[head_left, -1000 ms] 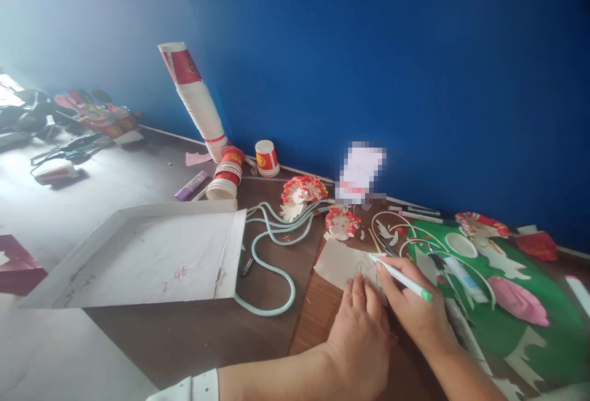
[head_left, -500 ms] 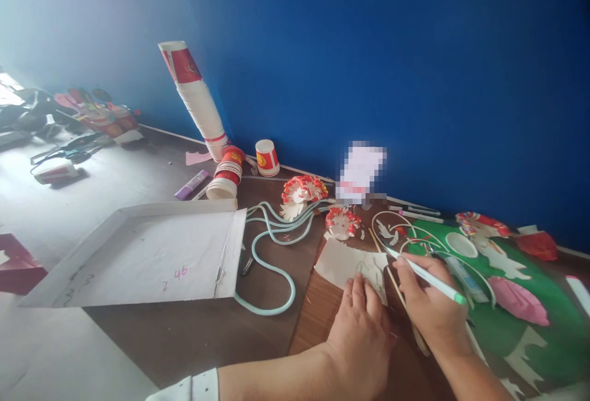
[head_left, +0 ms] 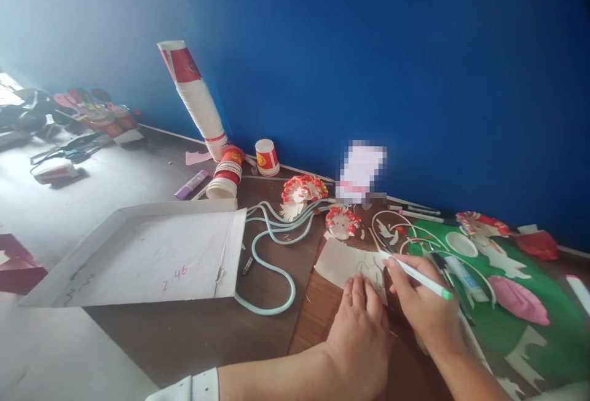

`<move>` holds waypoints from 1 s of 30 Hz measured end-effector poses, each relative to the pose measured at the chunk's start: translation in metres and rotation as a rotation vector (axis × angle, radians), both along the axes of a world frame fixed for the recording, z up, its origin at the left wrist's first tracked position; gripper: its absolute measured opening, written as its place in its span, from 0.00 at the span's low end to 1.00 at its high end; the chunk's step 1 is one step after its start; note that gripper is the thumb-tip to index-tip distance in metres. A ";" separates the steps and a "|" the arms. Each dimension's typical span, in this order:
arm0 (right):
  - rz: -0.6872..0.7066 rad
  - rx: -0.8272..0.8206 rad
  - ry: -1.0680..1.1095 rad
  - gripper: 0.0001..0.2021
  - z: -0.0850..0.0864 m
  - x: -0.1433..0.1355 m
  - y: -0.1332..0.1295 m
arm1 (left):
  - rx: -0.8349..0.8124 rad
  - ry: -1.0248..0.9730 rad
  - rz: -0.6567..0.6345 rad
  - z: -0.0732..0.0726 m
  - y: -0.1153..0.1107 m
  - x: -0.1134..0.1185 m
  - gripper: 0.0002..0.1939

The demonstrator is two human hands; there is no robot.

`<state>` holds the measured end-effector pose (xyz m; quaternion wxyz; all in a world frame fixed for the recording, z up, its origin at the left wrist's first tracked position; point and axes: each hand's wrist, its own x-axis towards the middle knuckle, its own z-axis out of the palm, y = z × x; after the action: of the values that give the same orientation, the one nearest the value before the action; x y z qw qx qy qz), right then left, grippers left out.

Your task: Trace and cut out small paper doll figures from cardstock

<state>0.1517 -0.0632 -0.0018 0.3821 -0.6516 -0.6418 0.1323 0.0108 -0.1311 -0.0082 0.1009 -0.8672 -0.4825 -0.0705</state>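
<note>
A piece of white paper with green drawn lines lies on the brown table in front of me. My left hand rests flat on its lower right part, fingers extended and holding nothing. Gripped in my right hand is a white marker with a green end; its tip is at the paper's upper right edge. A thin wooden stick shows partly beyond the paper, the rest hidden by my right hand.
At left stands an open white box. Pale blue cable curls beside it. Stacked paper cups lean near the blue wall. Cut cups lie behind the paper. A green sheet at right bears a pink piece and scraps.
My right hand and the marker have moved slightly left, bringing the tip onto the paper's edge. My left hand has stayed in place.
</note>
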 end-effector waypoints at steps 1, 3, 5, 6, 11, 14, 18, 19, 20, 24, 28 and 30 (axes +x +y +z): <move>0.005 0.002 -0.012 0.15 -0.001 0.000 0.000 | 0.001 -0.001 -0.001 0.000 0.000 0.000 0.29; 0.024 0.005 -0.025 0.14 -0.001 0.000 -0.001 | 0.002 -0.001 0.000 0.000 0.000 0.000 0.29; 0.055 0.016 -0.037 0.13 -0.002 0.000 -0.001 | -0.003 0.003 0.001 0.000 0.000 0.000 0.29; 0.073 0.027 -0.051 0.12 -0.003 -0.001 -0.001 | -0.007 0.007 0.002 -0.001 -0.001 0.001 0.29; 0.143 0.100 -0.134 0.09 -0.003 -0.007 0.000 | -0.022 0.028 -0.002 -0.002 -0.001 0.001 0.31; 0.167 0.098 -0.146 0.08 -0.001 -0.011 0.001 | -0.026 0.015 -0.005 -0.003 -0.001 0.001 0.31; 0.167 0.084 -0.164 0.08 0.001 -0.012 0.001 | -0.025 0.001 0.002 -0.003 0.000 0.001 0.31; 0.163 0.084 -0.170 0.08 0.002 -0.012 0.001 | -0.028 0.000 -0.001 -0.003 0.000 0.001 0.31; 0.163 0.082 -0.177 0.09 0.002 -0.012 0.001 | -0.030 0.002 -0.002 -0.004 0.000 0.001 0.31; 0.163 0.073 -0.206 0.10 0.001 -0.012 0.002 | -0.027 0.010 0.001 -0.004 0.000 0.002 0.31; 0.162 0.052 -0.223 0.10 0.000 -0.012 0.002 | -0.023 0.015 -0.002 -0.002 0.000 0.001 0.31; 0.168 0.044 -0.224 0.09 0.000 -0.013 0.002 | -0.012 0.018 -0.001 -0.001 0.000 0.001 0.31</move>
<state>0.1392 -0.0608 -0.0017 0.3095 -0.5978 -0.7355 0.0762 0.0116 -0.1313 -0.0089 0.1002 -0.8685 -0.4817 -0.0599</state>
